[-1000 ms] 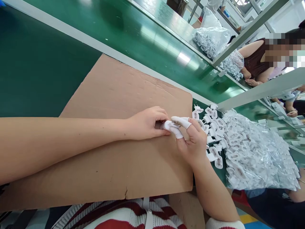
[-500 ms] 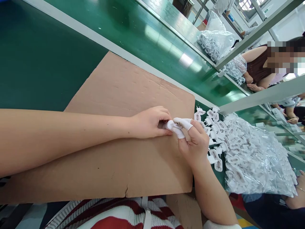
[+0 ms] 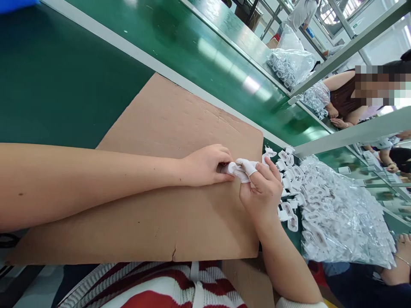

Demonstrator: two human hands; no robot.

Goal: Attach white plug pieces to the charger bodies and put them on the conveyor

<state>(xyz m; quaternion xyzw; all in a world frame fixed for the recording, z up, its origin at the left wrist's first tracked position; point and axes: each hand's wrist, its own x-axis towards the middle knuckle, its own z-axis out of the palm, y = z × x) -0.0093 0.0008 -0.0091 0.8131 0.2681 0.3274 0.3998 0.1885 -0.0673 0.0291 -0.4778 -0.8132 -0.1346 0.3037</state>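
Pinched narrowly by left hand point(image 3: 205, 166) and white-finger-covered right hand point(image 3: 263, 192), over brown cardboard sheet point(image 3: 144, 226): small white plastic piece point(image 3: 230, 168). Probably light, stiff, slightly slippery; best gripped by outer edges.

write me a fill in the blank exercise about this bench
The left hand and right hand meet above a brown sheet of ____.
White fingertip covers are on the ____ hand.
Loose white plugs lie beside a clear, stuffed plastic ____.
The bench top is ____.

Missing words: cardboard; right; bag; green.
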